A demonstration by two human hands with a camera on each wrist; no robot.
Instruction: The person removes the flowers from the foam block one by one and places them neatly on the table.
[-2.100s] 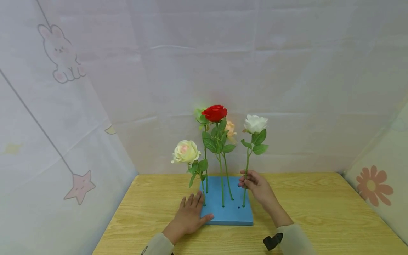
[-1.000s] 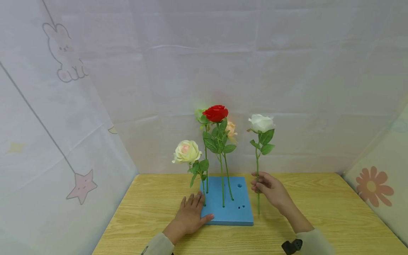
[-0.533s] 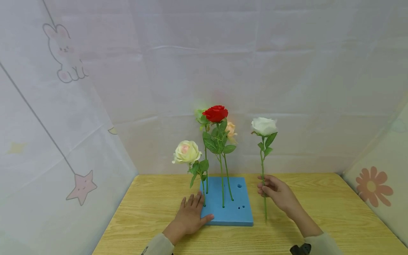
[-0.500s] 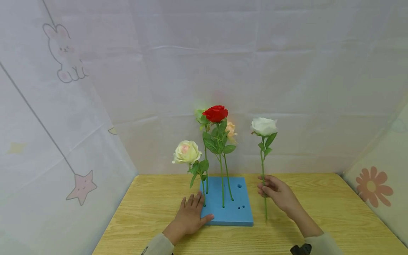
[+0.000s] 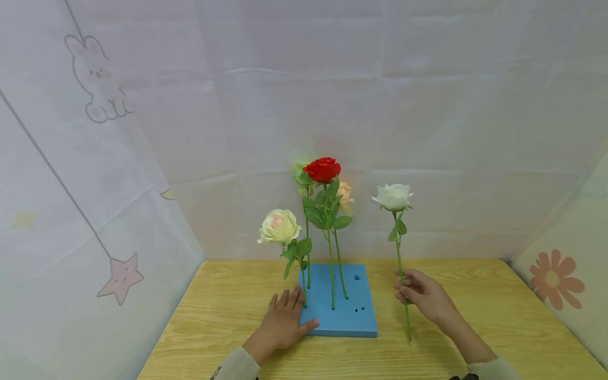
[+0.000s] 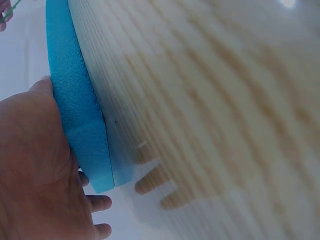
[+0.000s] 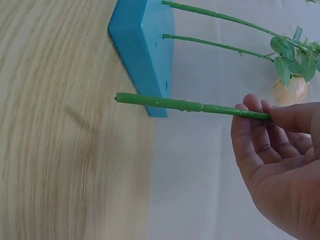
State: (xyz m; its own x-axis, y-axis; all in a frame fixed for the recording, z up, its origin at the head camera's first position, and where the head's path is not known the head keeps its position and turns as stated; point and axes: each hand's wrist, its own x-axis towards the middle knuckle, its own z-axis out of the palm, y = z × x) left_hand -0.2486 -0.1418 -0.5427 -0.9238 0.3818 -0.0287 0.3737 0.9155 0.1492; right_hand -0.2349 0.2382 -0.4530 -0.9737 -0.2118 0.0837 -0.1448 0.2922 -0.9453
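Shifted right since the earlier frame — slim green-stemmed white rose [image 5: 393,197], pinched in right hand [image 5: 424,296], left hand [image 5: 283,319] spread against flat blue foam block [image 5: 341,321].

Right grip [image 5: 424,296] holds white rose [image 5: 393,198]; left grip [image 5: 283,322] touches blue board [image 5: 339,323].

The block [image 5: 349,323] at lower centre looks like matt, rough foam, the worktop [image 5: 214,301] smooth wood, the white rose [image 5: 393,197] cloth, the backdrop [image 5: 304,105] faintly glossy sheeting.
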